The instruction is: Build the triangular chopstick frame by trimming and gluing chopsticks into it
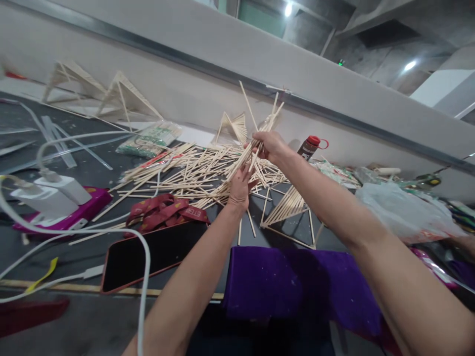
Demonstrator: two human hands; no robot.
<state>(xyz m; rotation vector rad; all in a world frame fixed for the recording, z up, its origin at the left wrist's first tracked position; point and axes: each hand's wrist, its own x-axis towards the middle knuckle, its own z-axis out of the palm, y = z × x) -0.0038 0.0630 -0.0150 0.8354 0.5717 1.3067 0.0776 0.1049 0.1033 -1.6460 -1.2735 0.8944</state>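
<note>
A bundle of thin wooden sticks (273, 114) is gripped in my right hand (270, 146), its upper ends fanning out above the fist. One stick leans off to the left of the others. My left hand (239, 190) is just below, fingers stretched out and spread, against or close to the bundle's lower ends. Beneath both hands a loose pile of wooden sticks (185, 173) spreads over the dark table. Close to my right forearm stands a small stick frame (284, 210) with a row of slanted sticks.
Stick models (124, 96) stand along the wall. A red-capped bottle (308, 147) is behind my right forearm. Nearby lie a packet of sticks (152, 138), a red lanyard (163, 212), a phone (148, 257), white chargers (55, 195) with cables, a purple cloth (267, 282) and a plastic bag (404, 207).
</note>
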